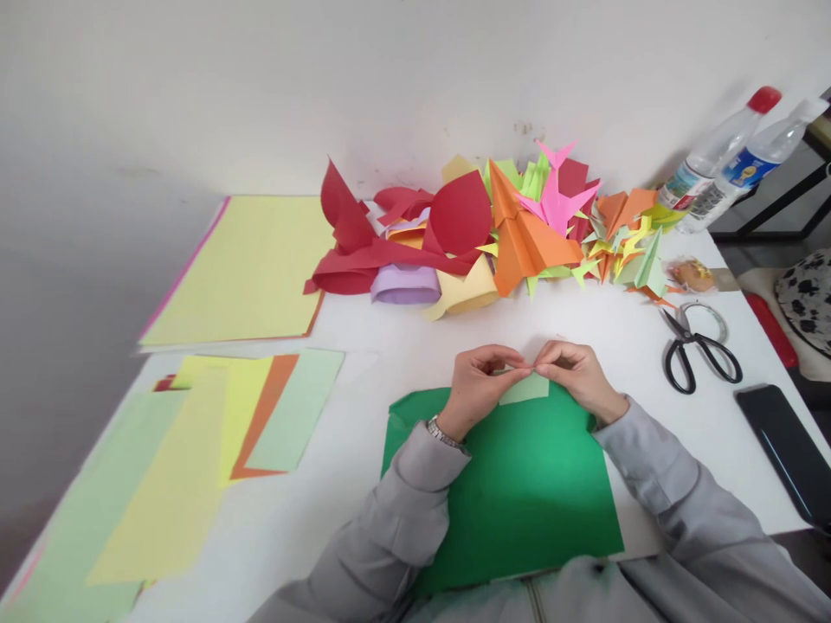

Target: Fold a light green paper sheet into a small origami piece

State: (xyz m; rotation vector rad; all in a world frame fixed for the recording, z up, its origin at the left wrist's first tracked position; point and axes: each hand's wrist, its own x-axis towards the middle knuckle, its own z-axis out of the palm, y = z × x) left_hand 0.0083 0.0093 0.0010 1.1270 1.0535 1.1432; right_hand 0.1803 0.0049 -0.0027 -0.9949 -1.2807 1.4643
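A small pale green piece of paper point(527, 389) is pinched along its far edge by both hands, over a large green sheet point(519, 484). My left hand point(480, 385), with a metal watch at the wrist, closes thumb and fingers on its upper left part. Close beside it, my right hand point(577, 374) pinches the upper right corner, the fingertips of both hands almost touching. The fingers cover the paper's top edge, so any fold there is hidden. Beneath my hands the green sheet lies on the white table, its far left corner creased.
Folded orange paper plane point(519, 229), red paper shapes point(460, 221) and other paper figures crowd the wall side. Yellow sheets point(240, 260) and coloured strips point(295, 407) lie left. Scissors point(698, 350), a tape roll point(709, 318), a phone point(789, 450) and two bottles point(746, 164) are right.
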